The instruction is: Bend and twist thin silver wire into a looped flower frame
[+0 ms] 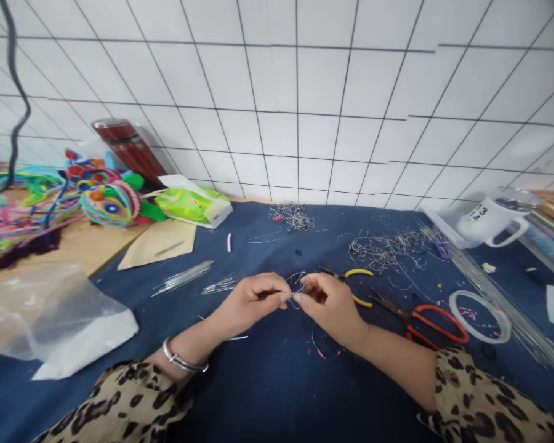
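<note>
Roughly centre: blue cloth, spread wide under everything. Left hand and right hand meet above it, thumbs and forefingers pinched narrow. Orange-handled scissors lie just right of the right hand; yellow-handled pliers just behind it. Smallest: thin wire loop, gripped between both hands' fingertips, over mid-cloth.

- Cloth: covers the table from centre to right.
- Left hand, right hand: mid-cloth, fingertips meeting on a wire.
- Pliers: just behind right hand.
- Scissors: right of right hand, with a dish just beyond.
- Wire heap: behind pliers.
- Mug: back right.
- Straight wires: left of left hand.
- Bag: front left, over the cloth's edge.
- Packet: back left, with a flask behind it.
</note>
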Demonstrator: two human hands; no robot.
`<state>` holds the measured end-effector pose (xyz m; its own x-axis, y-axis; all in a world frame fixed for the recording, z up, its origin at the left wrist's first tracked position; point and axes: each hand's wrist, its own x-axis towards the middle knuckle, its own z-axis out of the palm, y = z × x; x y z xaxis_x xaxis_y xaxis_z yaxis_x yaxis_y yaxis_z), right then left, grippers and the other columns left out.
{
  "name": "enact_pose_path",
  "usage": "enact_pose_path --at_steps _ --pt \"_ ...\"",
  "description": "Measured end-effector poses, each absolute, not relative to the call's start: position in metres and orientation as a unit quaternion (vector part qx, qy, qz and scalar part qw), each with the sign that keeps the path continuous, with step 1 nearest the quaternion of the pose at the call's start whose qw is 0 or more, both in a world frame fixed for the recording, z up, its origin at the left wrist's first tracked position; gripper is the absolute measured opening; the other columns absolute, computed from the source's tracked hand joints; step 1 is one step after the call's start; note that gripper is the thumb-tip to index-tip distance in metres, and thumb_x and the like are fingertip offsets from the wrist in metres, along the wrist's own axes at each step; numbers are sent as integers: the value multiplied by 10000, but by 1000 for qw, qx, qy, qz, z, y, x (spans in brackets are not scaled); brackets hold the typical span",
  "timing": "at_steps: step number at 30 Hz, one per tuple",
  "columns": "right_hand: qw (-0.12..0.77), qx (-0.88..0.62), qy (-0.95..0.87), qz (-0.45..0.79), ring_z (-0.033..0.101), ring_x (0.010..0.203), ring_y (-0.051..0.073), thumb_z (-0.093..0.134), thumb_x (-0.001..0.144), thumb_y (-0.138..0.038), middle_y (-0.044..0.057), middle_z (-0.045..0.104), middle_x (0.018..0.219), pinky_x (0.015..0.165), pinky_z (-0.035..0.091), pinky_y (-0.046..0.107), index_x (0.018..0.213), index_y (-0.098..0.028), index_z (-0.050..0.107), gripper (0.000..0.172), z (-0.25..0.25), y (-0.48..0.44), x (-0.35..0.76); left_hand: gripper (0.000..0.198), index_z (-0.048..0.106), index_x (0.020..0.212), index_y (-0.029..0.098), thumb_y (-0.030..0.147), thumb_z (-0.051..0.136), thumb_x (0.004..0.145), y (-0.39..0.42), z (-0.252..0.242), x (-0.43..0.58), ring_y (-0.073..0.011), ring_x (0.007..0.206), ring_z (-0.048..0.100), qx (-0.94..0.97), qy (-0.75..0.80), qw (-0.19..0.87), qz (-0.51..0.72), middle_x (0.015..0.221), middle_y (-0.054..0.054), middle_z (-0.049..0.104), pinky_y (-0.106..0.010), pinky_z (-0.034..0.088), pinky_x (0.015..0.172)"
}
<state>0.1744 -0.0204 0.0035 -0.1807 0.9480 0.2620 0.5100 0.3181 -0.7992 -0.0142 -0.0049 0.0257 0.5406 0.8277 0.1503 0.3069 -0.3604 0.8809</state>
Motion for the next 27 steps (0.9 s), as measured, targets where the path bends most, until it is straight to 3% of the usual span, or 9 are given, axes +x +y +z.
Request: enact_pose_path --at_steps 16,27 --pt "376 -484 -778 141 548 656 127 565 766 -261 13 604 688 653 406 244 821 -168 604 115 -1 -20 176 180 614 720 128 221 510 835 -6 24 -12 -115 696 543 774 377 401 313 728 -43 602 -242 418 675" --pt "372 -474 -787 131 561 676 126 547 782 -250 18 614 714 659 411 239 831 -164 607 115 -8 -22 176 149 609 729 134 174 505 827 -5 23 -12 -115 705 550 779 369 401 312 734 -39 602 -246 424 686"
